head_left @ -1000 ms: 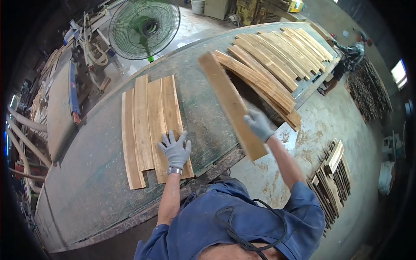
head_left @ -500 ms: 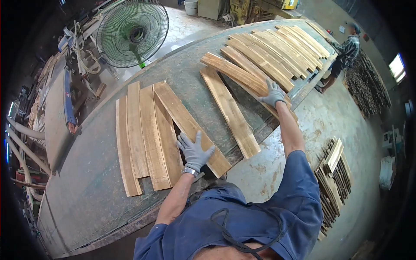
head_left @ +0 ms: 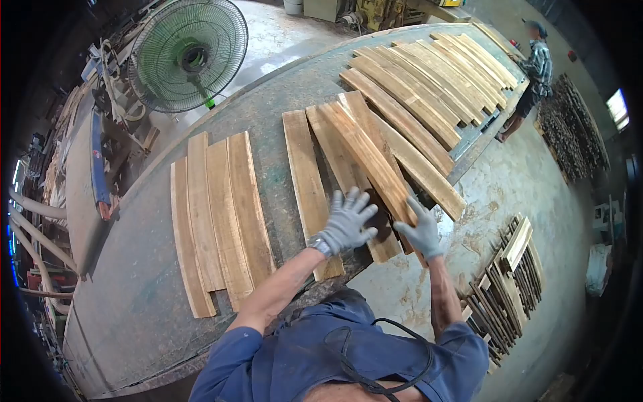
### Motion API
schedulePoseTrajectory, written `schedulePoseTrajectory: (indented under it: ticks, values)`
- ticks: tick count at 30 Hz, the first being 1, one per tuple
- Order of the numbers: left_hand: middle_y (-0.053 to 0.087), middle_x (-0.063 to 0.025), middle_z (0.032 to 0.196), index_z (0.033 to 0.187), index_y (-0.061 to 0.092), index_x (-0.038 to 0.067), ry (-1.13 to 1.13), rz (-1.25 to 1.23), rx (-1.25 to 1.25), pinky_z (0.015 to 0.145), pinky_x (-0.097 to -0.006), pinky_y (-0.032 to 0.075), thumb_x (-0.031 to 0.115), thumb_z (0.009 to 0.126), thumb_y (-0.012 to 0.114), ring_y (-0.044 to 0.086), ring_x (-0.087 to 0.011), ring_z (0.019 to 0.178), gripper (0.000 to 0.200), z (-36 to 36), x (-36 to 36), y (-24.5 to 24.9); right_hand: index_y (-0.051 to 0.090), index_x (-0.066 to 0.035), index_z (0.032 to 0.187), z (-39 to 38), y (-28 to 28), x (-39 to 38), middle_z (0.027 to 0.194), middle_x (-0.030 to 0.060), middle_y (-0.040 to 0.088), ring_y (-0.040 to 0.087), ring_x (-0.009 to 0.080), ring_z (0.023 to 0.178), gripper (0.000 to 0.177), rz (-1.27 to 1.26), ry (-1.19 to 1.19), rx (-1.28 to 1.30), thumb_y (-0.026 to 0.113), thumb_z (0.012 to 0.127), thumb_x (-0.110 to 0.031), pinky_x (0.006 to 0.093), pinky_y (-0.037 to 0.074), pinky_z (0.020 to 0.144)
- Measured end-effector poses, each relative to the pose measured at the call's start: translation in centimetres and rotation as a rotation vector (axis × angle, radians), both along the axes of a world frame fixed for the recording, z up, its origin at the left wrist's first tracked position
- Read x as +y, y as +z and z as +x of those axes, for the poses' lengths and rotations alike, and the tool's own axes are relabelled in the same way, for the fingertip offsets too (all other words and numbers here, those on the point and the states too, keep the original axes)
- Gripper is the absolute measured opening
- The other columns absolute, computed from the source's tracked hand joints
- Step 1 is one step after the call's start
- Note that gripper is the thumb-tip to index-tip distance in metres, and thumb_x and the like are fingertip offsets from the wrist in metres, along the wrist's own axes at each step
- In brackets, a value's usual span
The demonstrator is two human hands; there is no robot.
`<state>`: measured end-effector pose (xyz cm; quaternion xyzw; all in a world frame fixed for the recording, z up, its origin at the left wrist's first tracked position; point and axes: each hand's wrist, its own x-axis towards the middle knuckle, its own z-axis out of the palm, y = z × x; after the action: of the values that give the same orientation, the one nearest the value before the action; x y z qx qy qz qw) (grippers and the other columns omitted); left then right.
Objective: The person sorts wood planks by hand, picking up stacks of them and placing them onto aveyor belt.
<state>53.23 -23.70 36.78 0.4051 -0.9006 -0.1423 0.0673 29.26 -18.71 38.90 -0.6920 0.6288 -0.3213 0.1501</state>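
My left hand (head_left: 348,220), in a grey glove, is open with fingers spread over the loose planks in the middle of the table. Beside it lies a wooden plank (head_left: 303,181), and a second plank (head_left: 338,157) slants to its right. My gloved right hand (head_left: 423,231) is closed at the near end of a top plank (head_left: 362,151), its thumb across the wood. That plank lies at an angle over others. Another plank (head_left: 425,171) extends past the table edge to the right. The undersides of the stacked pieces are hidden.
Several planks (head_left: 218,221) lie side by side at left on the worn table (head_left: 134,288). A longer row (head_left: 429,77) covers the far end, where a person (head_left: 538,67) stands. A green fan (head_left: 191,57) is beyond the table; wood stacks (head_left: 506,288) are on the floor.
My left hand has moved right, off a plank it was touching. Planks in the middle have been drawn closer together. My right hand has come nearer along the top plank.
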Motion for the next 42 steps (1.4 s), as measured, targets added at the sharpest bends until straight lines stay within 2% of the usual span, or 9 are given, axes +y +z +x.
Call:
schedulePoseTrajectory:
  ticks: [3,16,19,22,26,32,36,39,42]
  values:
    - [0.037,-0.0121,0.148,0.135,0.052,0.02,-0.172,0.029,-0.007,0.11,-0.0654,0.004,0.06,0.085,0.045,0.025,-0.0386,0.14,0.064,-3.6,-1.3,-0.5,0.053,-0.003,0.13,-0.2,1.4,3.6,0.117,0.0238,0.059,0.058,0.0368,0.108,0.077,0.212,-0.112,-0.122,0.081,0.065,-0.035,0.0425,0.046,0.092]
    - [0.056,-0.0048,0.124,0.111,0.06,0.017,0.285,-0.237,0.007,0.106,-0.0613,0.018,0.043,0.083,0.059,0.039,-0.0392,0.127,0.038,6.1,-0.2,-0.9,0.054,-0.008,0.13,6.1,2.3,4.3,0.109,0.0227,0.058,0.057,0.0365,0.101,0.07,0.276,-0.234,-0.178,0.077,0.072,-0.04,0.041,0.046,0.089]
    - [0.056,-0.0045,0.124,0.114,0.058,0.016,0.29,-0.249,0.002,0.105,-0.0597,0.019,0.042,0.082,0.061,0.039,-0.0379,0.127,0.041,8.1,0.9,-1.1,0.059,-0.012,0.125,10.2,1.1,1.7,0.11,0.0221,0.057,0.053,0.0379,0.104,0.065,0.357,-0.256,-0.022,0.074,0.073,-0.048,0.0431,0.042,0.092]
    - [0.054,-0.006,0.127,0.121,0.053,0.014,0.289,-0.301,0.039,0.105,-0.056,0.024,0.039,0.083,0.062,0.041,-0.035,0.125,0.047,8.1,1.1,-1.3,0.055,-0.015,0.129,10.9,-1.3,-0.6,0.118,0.0226,0.05,0.044,0.0386,0.115,0.077,0.016,-0.18,0.31,0.075,0.067,-0.056,0.0505,0.033,0.098]
    - [0.049,-0.0136,0.133,0.13,0.049,0.01,0.334,-0.272,0.301,0.105,-0.0456,0.032,0.035,0.084,0.064,0.044,-0.0317,0.125,0.055,9.9,0.7,-0.5,0.049,-0.016,0.134,5.4,-0.3,-3.6,0.124,0.022,0.047,0.043,0.039,0.118,0.083,0.023,-0.363,0.428,0.079,0.064,-0.048,0.0477,0.035,0.099]
    - [0.047,-0.0191,0.135,0.134,0.044,0.004,0.761,-0.508,0.341,0.108,-0.0466,0.032,0.028,0.084,0.065,0.042,-0.0357,0.128,0.059,22.6,3.4,-0.1,0.047,-0.01,0.136,-0.3,0.5,-5.3,0.126,0.0223,0.051,0.053,0.0347,0.113,0.074,0.263,-0.02,0.168,0.071,0.066,-0.018,0.0385,0.046,0.094]
    - [0.048,-0.0228,0.135,0.139,0.038,0.002,1.343,-0.488,0.252,0.107,-0.0437,0.034,0.025,0.09,0.059,0.044,-0.0372,0.125,0.058,37.8,8.1,-4.0,0.052,-0.005,0.132,-1.7,2.7,-4.6,0.123,0.0178,0.062,0.06,0.0221,0.112,0.06,0.557,0.231,-0.537,0.063,0.073,-0.01,0.033,0.046,0.094]
    - [0.044,-0.0263,0.137,0.143,0.035,0.005,1.646,-0.236,0.234,0.107,-0.0456,0.032,0.038,0.092,0.053,0.041,-0.0399,0.127,0.064,37.7,10.3,0.2,0.055,-0.004,0.129,-1.6,-1.9,-5.1,0.117,0.0168,0.065,0.064,0.0282,0.105,0.051,0.234,0.239,-0.327,0.061,0.078,-0.007,0.0342,0.048,0.092]
    - [0.043,-0.024,0.14,0.144,0.035,0.008,1.563,-0.219,0.031,0.107,-0.0457,0.03,0.046,0.092,0.051,0.039,-0.0405,0.129,0.067,45.1,12.5,-6.6,0.055,-0.008,0.128,-0.7,-0.3,-6.1,0.122,0.0204,0.06,0.058,0.0349,0.112,0.048,0.319,-0.062,-0.023,0.065,0.081,-0.015,0.037,0.047,0.093]
